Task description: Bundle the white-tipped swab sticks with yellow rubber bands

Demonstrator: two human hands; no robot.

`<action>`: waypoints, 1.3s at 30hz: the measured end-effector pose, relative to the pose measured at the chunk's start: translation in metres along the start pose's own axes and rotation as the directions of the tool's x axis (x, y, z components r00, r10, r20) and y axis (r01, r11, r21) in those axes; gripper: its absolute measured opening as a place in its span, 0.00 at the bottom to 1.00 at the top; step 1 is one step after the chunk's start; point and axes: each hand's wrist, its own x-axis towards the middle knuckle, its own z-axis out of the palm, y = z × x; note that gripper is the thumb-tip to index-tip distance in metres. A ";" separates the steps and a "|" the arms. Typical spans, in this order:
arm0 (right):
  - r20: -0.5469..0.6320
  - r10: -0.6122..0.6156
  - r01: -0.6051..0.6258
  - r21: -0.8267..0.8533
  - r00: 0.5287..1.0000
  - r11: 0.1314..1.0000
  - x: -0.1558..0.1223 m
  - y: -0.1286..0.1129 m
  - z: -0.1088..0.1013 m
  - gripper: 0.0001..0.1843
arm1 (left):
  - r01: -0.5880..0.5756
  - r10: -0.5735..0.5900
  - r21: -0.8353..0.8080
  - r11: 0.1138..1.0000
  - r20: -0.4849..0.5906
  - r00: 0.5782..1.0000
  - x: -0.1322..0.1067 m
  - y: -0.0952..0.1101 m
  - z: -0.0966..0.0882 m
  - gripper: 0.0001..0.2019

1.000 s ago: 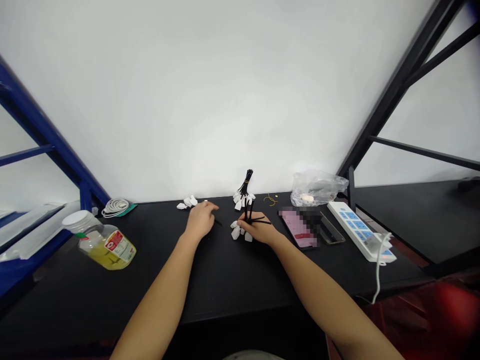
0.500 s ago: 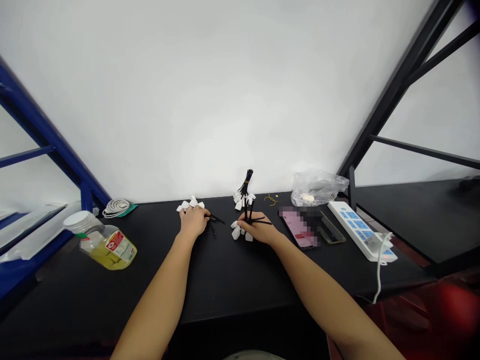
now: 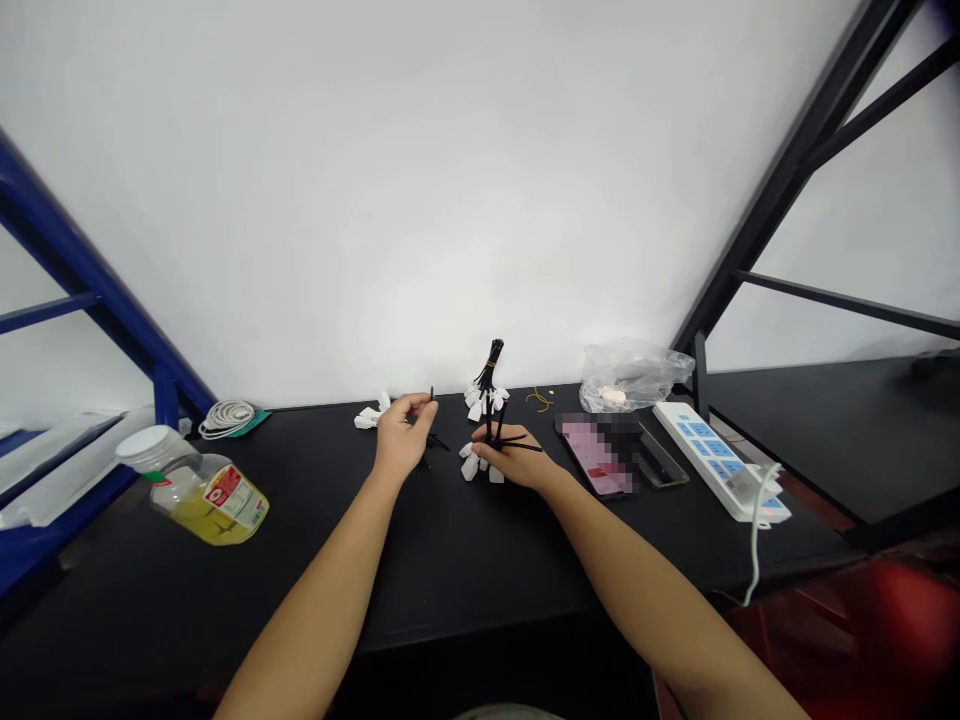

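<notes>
My left hand [image 3: 403,428] is closed in a pinch, with the dark tip of a black strip showing above its thumb and forefinger. Beside and partly behind it lie loose white tags [image 3: 367,417] and a few black strips [image 3: 439,442] on the table. My right hand [image 3: 517,458] is closed around several black strips [image 3: 501,425] that fan out above its fingers. White tags [image 3: 474,466] hang at their lower ends, near the table. Just behind it is a bundle of black strips [image 3: 492,362] tied with a yellow band, white tags spread at its base.
On the black table [image 3: 450,570], a jar of yellow liquid [image 3: 225,500] and a coiled white cable [image 3: 227,418] stand left. To the right are two phones [image 3: 600,460], a power strip [image 3: 716,455], a clear plastic bag [image 3: 634,375] and loose yellow bands [image 3: 538,401].
My left hand has risen from the loose tags and moved slightly right, now pinching a black strip upright. My right hand has stayed nearly still with its strips.
</notes>
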 end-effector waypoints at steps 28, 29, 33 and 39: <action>-0.188 0.041 -0.049 -0.036 0.981 0.998 0.003 0.005 0.002 0.07 | -0.034 -0.266 0.803 0.595 0.237 0.935 0.006 -0.040 -0.022 0.11; -0.186 0.040 -0.047 -0.038 0.982 0.998 0.003 0.005 0.001 0.07 | -0.017 -0.233 0.787 0.617 0.204 0.951 0.006 -0.039 -0.022 0.10; -0.165 0.031 -0.038 -0.039 0.986 0.999 0.003 0.004 0.001 0.06 | 0.011 -0.020 0.591 0.806 0.009 1.000 0.012 -0.030 -0.026 0.11; -0.083 -0.025 0.026 0.009 0.996 1.000 0.001 0.004 0.002 0.08 | -0.006 0.007 0.011 1.000 -0.062 0.998 -0.004 -0.004 0.005 0.13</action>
